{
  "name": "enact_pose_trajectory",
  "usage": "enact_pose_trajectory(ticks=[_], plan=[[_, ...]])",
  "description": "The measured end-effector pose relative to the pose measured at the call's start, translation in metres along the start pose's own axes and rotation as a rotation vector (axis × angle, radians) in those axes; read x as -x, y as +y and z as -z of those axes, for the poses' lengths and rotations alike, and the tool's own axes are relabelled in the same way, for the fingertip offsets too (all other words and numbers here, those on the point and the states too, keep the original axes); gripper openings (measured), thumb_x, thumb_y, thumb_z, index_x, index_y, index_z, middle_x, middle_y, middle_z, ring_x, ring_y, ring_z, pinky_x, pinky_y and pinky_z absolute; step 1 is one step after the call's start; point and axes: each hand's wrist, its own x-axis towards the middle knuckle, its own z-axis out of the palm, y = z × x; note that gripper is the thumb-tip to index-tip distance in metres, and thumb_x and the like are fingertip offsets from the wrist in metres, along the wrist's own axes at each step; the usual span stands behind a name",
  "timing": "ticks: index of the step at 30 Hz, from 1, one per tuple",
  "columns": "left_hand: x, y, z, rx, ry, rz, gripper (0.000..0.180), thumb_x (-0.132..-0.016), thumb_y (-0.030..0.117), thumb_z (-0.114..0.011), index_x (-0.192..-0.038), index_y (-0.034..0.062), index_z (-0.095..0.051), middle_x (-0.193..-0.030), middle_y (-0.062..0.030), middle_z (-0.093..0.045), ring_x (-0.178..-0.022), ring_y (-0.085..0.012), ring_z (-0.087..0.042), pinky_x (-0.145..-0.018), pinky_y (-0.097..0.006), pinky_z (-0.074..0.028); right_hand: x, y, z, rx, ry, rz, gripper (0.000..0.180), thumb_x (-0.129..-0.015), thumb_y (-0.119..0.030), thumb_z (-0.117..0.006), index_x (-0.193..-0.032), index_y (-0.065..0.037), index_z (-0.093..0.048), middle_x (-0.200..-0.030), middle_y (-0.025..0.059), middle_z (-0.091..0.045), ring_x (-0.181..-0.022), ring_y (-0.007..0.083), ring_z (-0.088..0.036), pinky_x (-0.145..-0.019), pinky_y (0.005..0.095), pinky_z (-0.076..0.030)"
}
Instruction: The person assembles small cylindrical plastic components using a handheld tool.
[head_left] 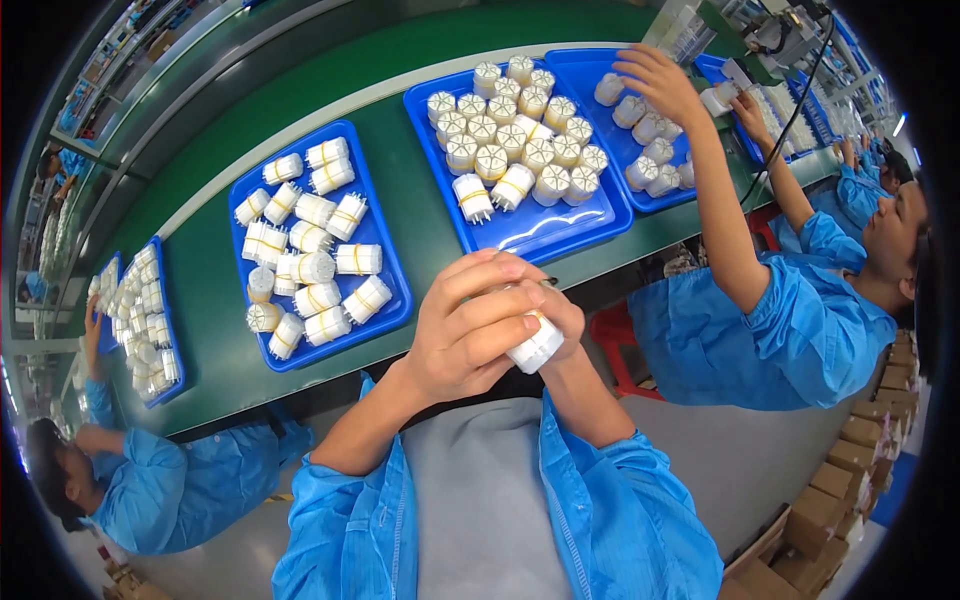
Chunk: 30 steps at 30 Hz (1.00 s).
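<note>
White bobbin [535, 347] gripped by left hand [470, 330], right hand [556, 312]; blue tray [392, 300] edge near.

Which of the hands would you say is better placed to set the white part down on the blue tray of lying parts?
Probably the left hand: it wraps the white cylindrical part and sits nearer that blue tray; the right hand is mostly hidden behind it.

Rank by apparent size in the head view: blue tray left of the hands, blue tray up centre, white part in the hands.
1-2. Centre blue tray and left blue tray: look alike; fisheye bending makes ranking unsure.
3. White cylindrical part, held in both hands, mostly covered: clearly smallest.
</note>
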Motion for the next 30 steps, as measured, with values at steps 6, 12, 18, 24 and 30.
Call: enact_pose_trajectory(ticks=[6, 12, 18, 24, 30], plan=[[-0.009, 0.010, 0.005, -0.081, 0.012, 0.074, 0.053, -0.061, 0.002, -0.079, -0.111, 0.0081, -0.065, -0.109, -0.0101, -0.065, -0.101, -0.0292, -0.063, -0.090, -0.046, -0.052, -0.002, 0.007, -0.014, -0.013, 0.199, -0.103, 0.032, -0.095, -0.028, -0.052, -0.110, -0.001, -0.059, -0.100, 0.0047, -0.061, -0.091, 0.0107, -0.061, -0.078, 0.0250, -0.048], [-0.008, 0.015, 0.011, -0.128, 0.053, 0.349, 0.054, -0.060, 0.006, -0.086, -0.110, 0.0034, -0.065, -0.100, -0.0125, -0.064, -0.087, -0.0284, -0.064, -0.074, -0.035, -0.052, 0.006, 0.019, 0.002, 0.110, 0.241, -0.109, 0.029, -0.097, -0.025, -0.051, -0.110, -0.001, -0.061, -0.088, 0.0016, -0.061, -0.070, 0.0061, -0.056, -0.056, 0.0201, -0.040], [-0.004, 0.015, 0.016, 0.021, 0.079, 0.625, 0.042, -0.072, 0.008, -0.083, -0.109, 0.0006, -0.064, -0.097, -0.0131, -0.065, -0.086, -0.0228, -0.066, -0.076, -0.033, -0.053, 0.006, 0.009, -0.007, 0.248, 0.303, -0.192, 0.030, -0.101, -0.028, -0.050, -0.107, -0.001, -0.063, -0.072, 0.0004, -0.057, -0.051, 0.0034, -0.042, -0.044, 0.0196, -0.023], [0.005, 0.014, 0.022, 0.469, 0.193, 0.903, 0.038, -0.086, 0.011, -0.074, -0.119, -0.0017, -0.058, -0.107, -0.0135, -0.067, -0.095, -0.0193, -0.066, -0.084, -0.031, -0.053, 0.007, 0.001, -0.007, 0.330, 0.330, -0.185, 0.034, -0.102, -0.033, -0.052, -0.088, -0.003, -0.060, -0.062, 0.0010, -0.053, -0.050, 0.0046, -0.042, -0.044, 0.0205, -0.023], [0.005, 0.013, 0.029, 1.035, 0.248, 1.121, 0.044, -0.097, 0.022, -0.062, -0.131, -0.0021, -0.048, -0.112, -0.0152, -0.064, -0.093, -0.0193, -0.065, -0.080, -0.032, -0.053, 0.010, -0.002, 0.000, 0.337, 0.323, -0.110, 0.036, -0.102, -0.033, -0.053, -0.083, -0.003, -0.057, -0.061, 0.0018, -0.052, -0.050, 0.0054, -0.043, -0.045, 0.0206, -0.024]])
